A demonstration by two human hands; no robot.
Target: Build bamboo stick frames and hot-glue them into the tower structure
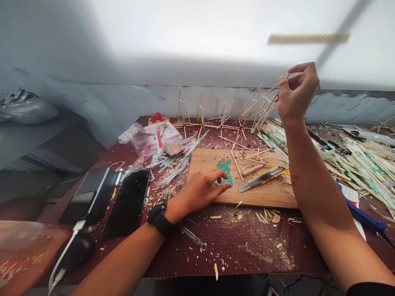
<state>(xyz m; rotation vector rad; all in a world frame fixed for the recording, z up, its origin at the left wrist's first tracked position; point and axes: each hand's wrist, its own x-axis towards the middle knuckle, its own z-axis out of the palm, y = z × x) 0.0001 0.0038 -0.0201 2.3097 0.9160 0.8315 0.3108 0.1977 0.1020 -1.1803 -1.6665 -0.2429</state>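
Observation:
My left hand [203,187] rests on the near left corner of a wooden board [271,193], its fingers loosely curled and spread beside a green mark [226,170]; it holds nothing. My right hand [296,92] is raised above the table's back, pinching a thin bamboo stick [271,89] that joins a stick frame [256,109]. A yellow utility knife [262,179] lies on the board with a few loose sticks [237,165].
Two dark phones [129,201] and a charger cable [66,255] lie at the left. Plastic-wrapped stick packets [160,146] sit behind them. Bundles of sticks [354,164] cover the right side. Upright stick frames [202,113] line the wall. Shavings litter the dark red table [234,250].

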